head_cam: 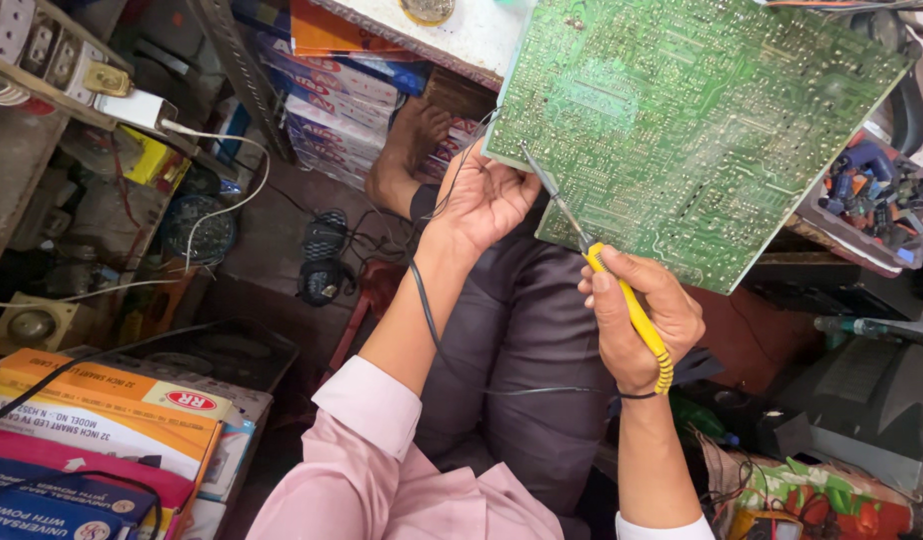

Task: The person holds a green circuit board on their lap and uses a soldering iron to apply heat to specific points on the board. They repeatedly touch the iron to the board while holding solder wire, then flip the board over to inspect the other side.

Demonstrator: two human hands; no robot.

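The yellow-handled soldering iron (622,295) is gripped in the right hand (637,320), its long axis diagonal, tip pointed far-left onto the green circuit board (692,130). The board's left edge is held by the left hand (482,200).

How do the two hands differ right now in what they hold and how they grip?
The left hand steadies the green circuit board by its lower-left edge, fingers spread; the right hand is closed around the yellow handle of a soldering iron. The left hand sits against the board; the right hand stays below it, only the iron's tip reaching the solder side. Both have pink sleeves rolled back.
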